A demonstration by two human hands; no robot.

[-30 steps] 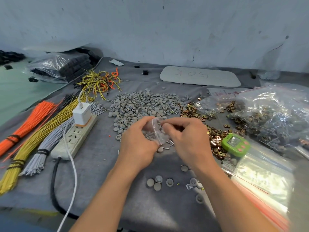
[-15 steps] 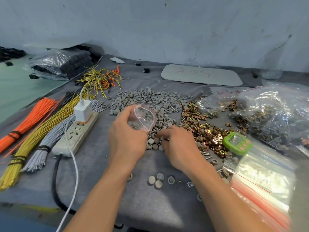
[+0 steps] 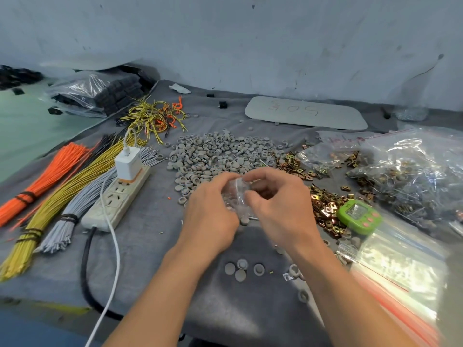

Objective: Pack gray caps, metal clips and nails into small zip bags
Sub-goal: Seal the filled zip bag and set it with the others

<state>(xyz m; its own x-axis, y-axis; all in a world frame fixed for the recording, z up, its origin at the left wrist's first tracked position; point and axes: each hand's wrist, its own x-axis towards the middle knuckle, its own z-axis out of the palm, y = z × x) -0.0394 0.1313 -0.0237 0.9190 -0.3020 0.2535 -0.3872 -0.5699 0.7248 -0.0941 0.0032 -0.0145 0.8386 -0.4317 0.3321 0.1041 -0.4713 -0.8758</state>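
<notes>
Table (image 3: 150, 246): a gray cloth covers it, probably to stop small parts rolling or bouncing away.
Big bag (image 3: 413, 176): lies at the far right, bulging with mixed parts, well apart from the hands, so likely bulk stock or finished work.
Wires (image 3: 62, 186): tied bundles are fanned along the left edge, clear of the packing spot.
Caps (image 3: 220, 154): a wide gray pile sits just beyond the hands, an easy reach for either one.
Clips (image 3: 323, 204): a brassy heap lies beside the right hand, touching the caps' right edge.
Left hand (image 3: 210, 216): its fingers are curled and it grips the bag's left side, holding it above the cloth.
Right hand (image 3: 280, 209): its thumb and bent fingers pinch the bag's upper edge, seemingly to work the mouth; whether they also hold a part cannot be told.
Timer (image 3: 359, 216): the green timer sits on the clips, facing the person.
Bag (image 3: 236, 196): small and clear, it is held between both hands over the near edge of the caps, with gray shapes showing through it.
Loose caps (image 3: 240, 270): a few lie under the wrists, apart from the pile, perhaps counted out.
Nails: too small to pick out.
</notes>
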